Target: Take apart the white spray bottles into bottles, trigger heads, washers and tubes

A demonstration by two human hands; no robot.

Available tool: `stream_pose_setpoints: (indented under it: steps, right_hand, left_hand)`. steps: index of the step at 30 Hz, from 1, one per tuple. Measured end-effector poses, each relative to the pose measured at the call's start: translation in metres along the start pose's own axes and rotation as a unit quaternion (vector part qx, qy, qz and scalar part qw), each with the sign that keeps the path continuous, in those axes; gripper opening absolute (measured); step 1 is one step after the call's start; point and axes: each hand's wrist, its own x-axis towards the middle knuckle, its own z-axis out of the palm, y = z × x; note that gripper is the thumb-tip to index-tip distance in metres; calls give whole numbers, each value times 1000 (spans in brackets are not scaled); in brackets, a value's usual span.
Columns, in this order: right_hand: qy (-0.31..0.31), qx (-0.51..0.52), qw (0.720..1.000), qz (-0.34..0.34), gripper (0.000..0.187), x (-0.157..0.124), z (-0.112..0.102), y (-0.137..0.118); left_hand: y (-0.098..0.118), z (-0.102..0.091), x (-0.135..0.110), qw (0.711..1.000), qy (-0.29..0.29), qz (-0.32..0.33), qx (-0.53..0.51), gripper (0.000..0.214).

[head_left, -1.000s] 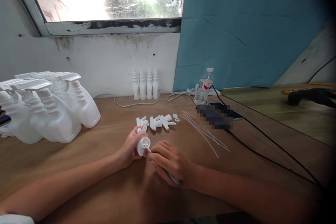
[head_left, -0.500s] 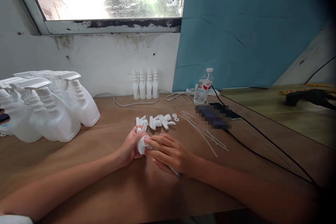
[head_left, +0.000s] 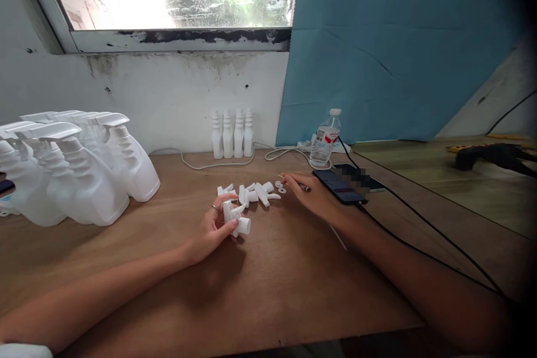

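My left hand (head_left: 216, 227) is closed around a white trigger sprayer head (head_left: 235, 219), its round cap end pointing right. My right hand (head_left: 308, 194) has reached forward over the table and pinches a thin metal tool, its fingertips by two small white washers (head_left: 280, 187). Three more white sprayer heads (head_left: 251, 193) lie in a row just beyond my left hand. Thin clear dip tubes (head_left: 335, 229) lie partly under my right forearm.
White spray bottles (head_left: 79, 170) crowd the left of the wooden table (head_left: 268, 291). Four small white bottles (head_left: 233, 135) stand at the wall. A water bottle (head_left: 325, 140), a dark phone (head_left: 342, 185) and black cables (head_left: 428, 246) occupy the right.
My right hand left the sprayer head's cap and moved forward and right to the washers, still with the tool. My left hand turned the sprayer head so its cap points right.
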Motion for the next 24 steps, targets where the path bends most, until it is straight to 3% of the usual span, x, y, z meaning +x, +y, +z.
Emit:
stream_pose_setpoints:
  steps: [3,8,11,18,21,24]
  right_hand:
    - [-21,16,999,35,37,5,1,16]
    - [-1,65,996,61,45,8,4,27]
    - [18,83,994,67,45,10,2,27]
    - [38,104,992,64,42,8,0,19]
    - [40,106,992,63,41,7,-1,15]
    - [41,108,991,65,40,7,-1,12]
  left_hand:
    - [0,-9,0,981,-13,89,171,40]
    - [-2,-21,6,871,-149,249,397,36]
    - [0,-22,7,832,-161,276,453,42]
    - [5,-17,4,792,-167,271,521,55]
    - [29,-20,16,762,-139,291,562,52]
    - [88,-37,29,701,-35,291,650,38]
